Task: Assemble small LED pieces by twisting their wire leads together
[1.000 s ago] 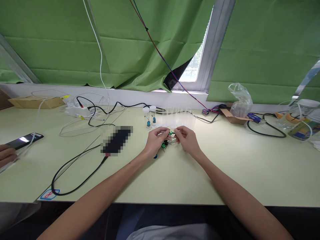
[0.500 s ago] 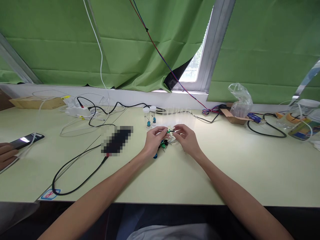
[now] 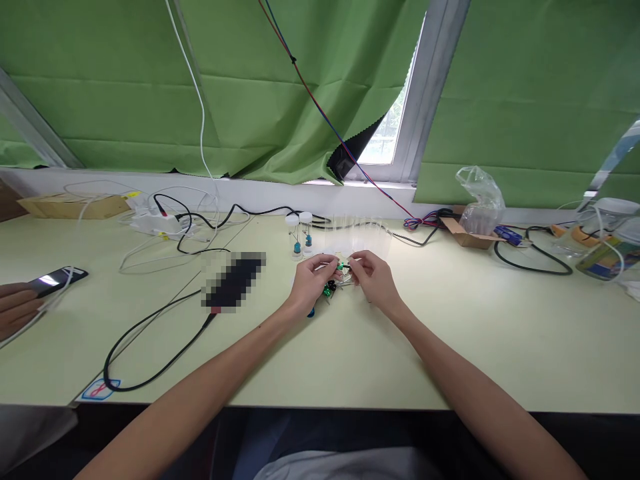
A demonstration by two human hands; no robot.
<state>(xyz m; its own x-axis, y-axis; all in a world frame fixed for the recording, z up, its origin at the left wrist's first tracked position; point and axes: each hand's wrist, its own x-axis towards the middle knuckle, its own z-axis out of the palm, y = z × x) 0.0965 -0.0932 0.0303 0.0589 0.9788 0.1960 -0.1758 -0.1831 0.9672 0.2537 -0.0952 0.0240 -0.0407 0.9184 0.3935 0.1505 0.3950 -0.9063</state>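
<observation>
My left hand (image 3: 311,283) pinches a small green piece (image 3: 341,265) between thumb and fingertips. My right hand (image 3: 373,275) closes its fingertips on a small dark rod-like piece (image 3: 348,267), which meets the green one or sits right against it. Both are too small to name exactly. Beneath the hands lies a small pile of green, black and silvery parts (image 3: 329,290), partly covered by my fingers. A blue piece (image 3: 311,312) shows beside my left wrist. Just behind stand two clear vials (image 3: 296,245) with white caps, holding blue pieces and thin rods.
A row of clear tubes (image 3: 355,230) stands behind my hands. Leftward are a blurred dark device (image 3: 235,283) with a black cable, a white power strip (image 3: 157,223), and another person's hand (image 3: 17,307) at a phone (image 3: 55,280). A cardboard box (image 3: 470,235) with a plastic bag sits right.
Both hands have shifted slightly and drawn a little closer together, with the green and dark pieces between them a touch lower. The other person's hand has moved a little right over the phone.
</observation>
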